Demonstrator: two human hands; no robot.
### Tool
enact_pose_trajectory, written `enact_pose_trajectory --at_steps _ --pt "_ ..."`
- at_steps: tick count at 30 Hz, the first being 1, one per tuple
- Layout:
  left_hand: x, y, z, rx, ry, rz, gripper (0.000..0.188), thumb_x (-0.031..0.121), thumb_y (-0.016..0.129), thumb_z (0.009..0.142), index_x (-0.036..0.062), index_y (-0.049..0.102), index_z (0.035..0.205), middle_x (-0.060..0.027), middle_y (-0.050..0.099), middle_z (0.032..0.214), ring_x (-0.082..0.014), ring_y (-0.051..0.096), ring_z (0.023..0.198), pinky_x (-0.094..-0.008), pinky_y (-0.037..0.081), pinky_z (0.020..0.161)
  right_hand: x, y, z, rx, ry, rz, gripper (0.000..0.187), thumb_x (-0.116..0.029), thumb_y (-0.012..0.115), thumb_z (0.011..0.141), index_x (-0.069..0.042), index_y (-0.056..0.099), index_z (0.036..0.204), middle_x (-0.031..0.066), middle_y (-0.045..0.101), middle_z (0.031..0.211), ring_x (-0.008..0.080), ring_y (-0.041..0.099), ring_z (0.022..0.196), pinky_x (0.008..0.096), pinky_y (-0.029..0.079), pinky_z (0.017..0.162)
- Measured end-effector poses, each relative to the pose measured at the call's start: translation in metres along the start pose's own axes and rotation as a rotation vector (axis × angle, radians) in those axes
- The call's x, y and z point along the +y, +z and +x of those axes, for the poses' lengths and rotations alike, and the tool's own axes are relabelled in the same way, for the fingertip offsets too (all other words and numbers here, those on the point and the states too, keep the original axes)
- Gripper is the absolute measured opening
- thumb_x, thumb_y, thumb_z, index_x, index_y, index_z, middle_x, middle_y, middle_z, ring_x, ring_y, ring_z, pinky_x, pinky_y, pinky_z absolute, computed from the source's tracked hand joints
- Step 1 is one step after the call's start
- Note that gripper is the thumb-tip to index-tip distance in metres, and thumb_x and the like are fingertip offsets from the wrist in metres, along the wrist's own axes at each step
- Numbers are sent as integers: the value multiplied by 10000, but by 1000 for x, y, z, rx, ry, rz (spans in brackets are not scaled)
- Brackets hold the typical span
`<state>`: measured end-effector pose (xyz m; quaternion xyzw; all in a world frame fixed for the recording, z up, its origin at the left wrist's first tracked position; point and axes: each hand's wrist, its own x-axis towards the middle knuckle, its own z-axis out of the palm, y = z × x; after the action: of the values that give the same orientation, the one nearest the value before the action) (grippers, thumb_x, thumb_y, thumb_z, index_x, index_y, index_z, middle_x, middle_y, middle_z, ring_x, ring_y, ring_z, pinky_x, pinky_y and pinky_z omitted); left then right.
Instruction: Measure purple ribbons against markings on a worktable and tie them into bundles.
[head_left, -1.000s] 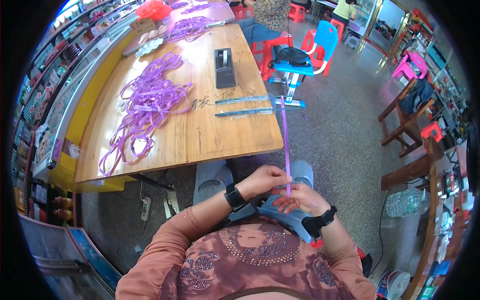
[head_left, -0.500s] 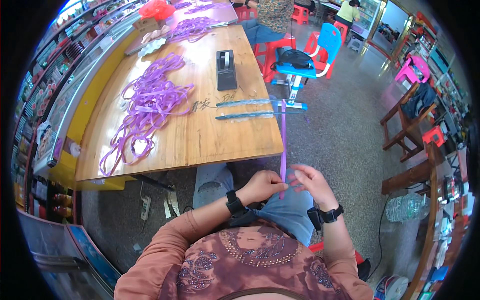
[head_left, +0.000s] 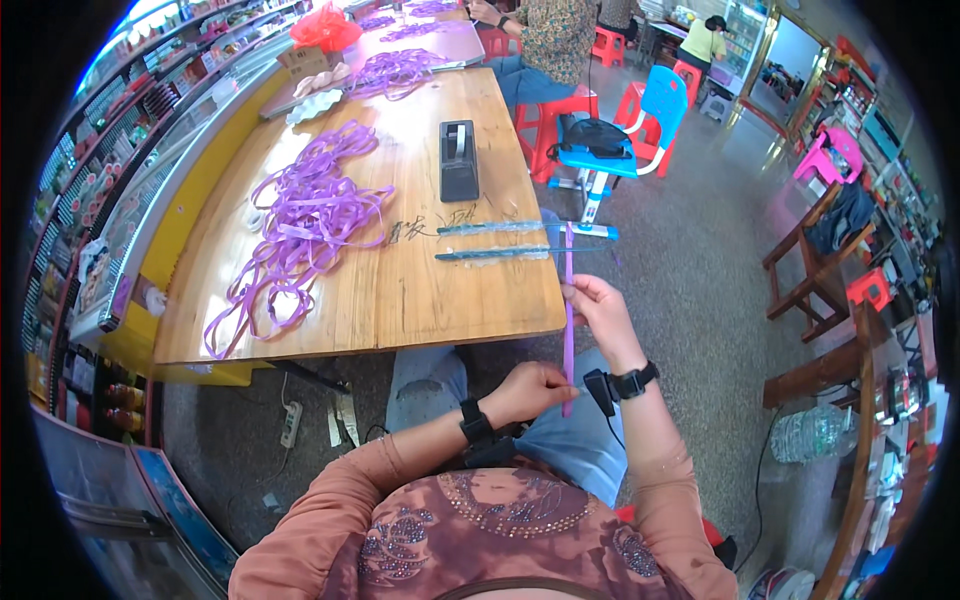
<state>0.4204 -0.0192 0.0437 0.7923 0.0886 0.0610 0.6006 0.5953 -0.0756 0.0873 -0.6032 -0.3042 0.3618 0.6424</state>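
Note:
A purple ribbon [head_left: 569, 345] runs down from two thin dark rods [head_left: 495, 254] that are taped to the table and stick out past its right edge. My left hand [head_left: 535, 391] pinches the ribbon near its lower end, above my lap. Higher up, just beside the table corner, my right hand [head_left: 603, 312] has thumb and fingers closed on the same ribbon. A large tangled heap of purple ribbon [head_left: 310, 215] lies on the left half of the wooden table [head_left: 400, 310]. Behind the rods stands a black tape dispenser [head_left: 459, 165].
More ribbon heaps [head_left: 392, 72] lie farther up the table, near a red plastic bag [head_left: 325, 28]. A blue chair [head_left: 600, 155] with a black bag stands past the right edge. Another person [head_left: 555, 50] sits at the far end. Shop shelves [head_left: 120, 130] line the left.
My right hand has moved up and away from the left one and now grips the ribbon near the table corner. The left hand has dropped slightly, still pinching the ribbon.

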Motion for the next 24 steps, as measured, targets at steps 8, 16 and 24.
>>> enact_pose_trajectory --at_steps 8,16,24 --pt "-4 -1 8 -42 -40 -15 194 200 724 867 17 709 805 -76 629 761 -163 589 692 -313 466 647 -8 5 52 40 -43 290 161 -171 653 936 -60 668 1051 31 693 914 103 642 762 259 528 673" --pt "-12 2 13 -61 13 59 231 271 697 861 63 736 767 -104 657 729 -206 624 654 -340 471 618 8 0 67 101 -60 319 118 -83 670 906 -29 691 1009 43 704 843 91 633 680 220 501 622" --pt "7 2 -12 -126 235 90 184 186 744 799 6 711 820 -167 667 775 -299 658 710 -370 514 655 -8 -5 43 86 -14 82 140 -154 685 902 -39 700 980 27 710 832 63 625 673 214 494 599"
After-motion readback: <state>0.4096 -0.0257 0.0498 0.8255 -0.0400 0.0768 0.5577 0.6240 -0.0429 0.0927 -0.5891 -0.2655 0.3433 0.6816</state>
